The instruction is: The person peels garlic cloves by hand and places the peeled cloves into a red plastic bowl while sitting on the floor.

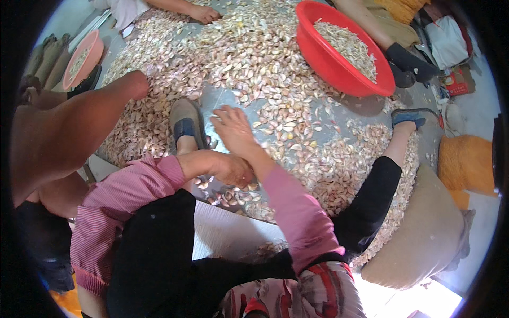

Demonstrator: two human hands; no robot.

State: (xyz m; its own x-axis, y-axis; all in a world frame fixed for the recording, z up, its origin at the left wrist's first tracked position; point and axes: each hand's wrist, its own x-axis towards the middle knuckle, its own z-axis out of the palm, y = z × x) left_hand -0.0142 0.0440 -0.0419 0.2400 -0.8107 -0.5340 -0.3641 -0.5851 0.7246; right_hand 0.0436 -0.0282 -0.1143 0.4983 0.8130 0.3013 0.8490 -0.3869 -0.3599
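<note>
A broad layer of garlic cloves (249,53) covers the grey floor sheet (217,100) in front of me. My right hand (232,130) reaches over a bare patch of the sheet, fingers spread and slightly blurred, with nothing seen in it. Just below, my left hand (233,170) is curled low over the near cloves. My right forearm crosses close beside its fingers, so what they hold, if anything, is hidden. Several loose cloves (233,197) lie under and near my left hand.
A red basin (313,40) of pale pieces stands at the far right, a pink basin (95,58) at the far left. Another person's hand (204,14) touches the cloves at the back. My shoes (185,119) stand among cloves. A full beige sack (419,238) lies at right.
</note>
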